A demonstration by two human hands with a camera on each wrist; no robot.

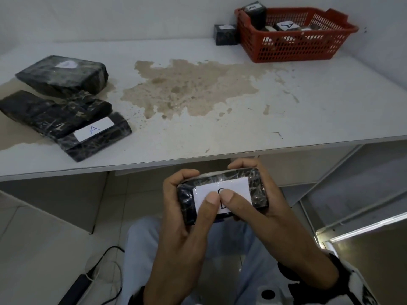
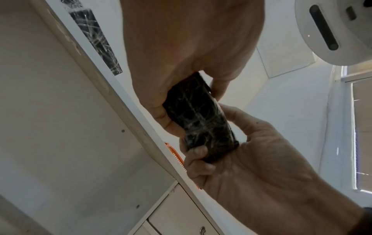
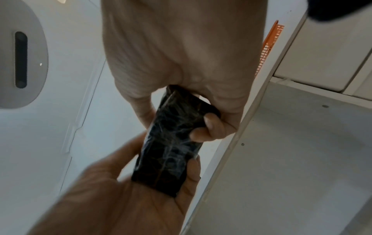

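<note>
A black plastic-wrapped package (image 1: 257, 190) with a white paper label (image 1: 235, 186) is held in both hands, in front of the table's front edge and above my lap. My left hand (image 1: 176, 194) grips its left end and my right hand (image 1: 273, 205) grips its right end. Both thumbs lie on the label and partly cover the handwritten letter. In the left wrist view the package (image 2: 201, 119) sits between my left hand (image 2: 181, 63) and right hand (image 2: 241, 159). The right wrist view shows the package's underside (image 3: 175, 143), with fingers of the right hand (image 3: 181, 55) and left hand (image 3: 120, 190) curled round it.
Three black wrapped packages lie at the left of the white table (image 1: 308, 102): one at the back (image 1: 63, 73), one in the middle (image 1: 55, 113), one labelled A (image 1: 94, 135). A red basket (image 1: 295, 47) with several packages stands back right, with a small package (image 1: 226, 34) beside it. Cables (image 1: 88, 280) lie on the floor.
</note>
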